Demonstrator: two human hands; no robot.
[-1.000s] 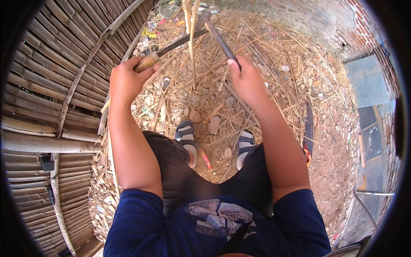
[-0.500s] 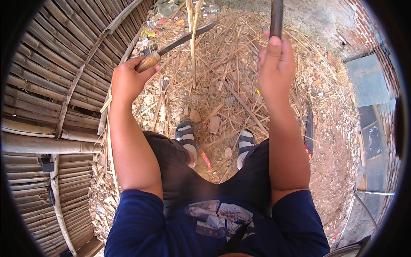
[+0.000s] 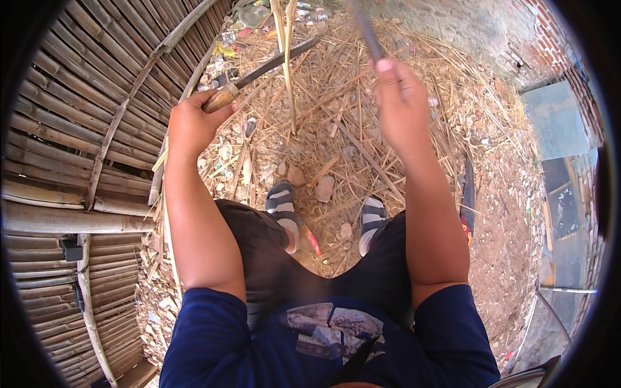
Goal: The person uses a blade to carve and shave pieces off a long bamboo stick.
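My left hand [image 3: 194,126] is closed around the wooden handle of a long knife [image 3: 266,66]. Its dark blade points up to the right and crosses an upright, split bamboo pole [image 3: 288,90]; how deep it sits in the split I cannot tell. The pole's lower end is down among the litter, and its top leaves the picture. In my right hand [image 3: 402,107] is a dark rod [image 3: 370,35], gripped at its lower end and blurred, leaning up to the left, apart from the knife.
Bamboo slivers and straw [image 3: 349,123] litter the ground around my sandalled feet [image 3: 281,202]. On the left stands a bamboo slat wall [image 3: 97,110]. A plastered wall with bare brick [image 3: 550,39] and grey panels [image 3: 556,123] border the right.
My right hand has swung left, and the rod now tilts toward the knife instead of standing nearly upright. The knife and the bamboo pole have shifted slightly left.
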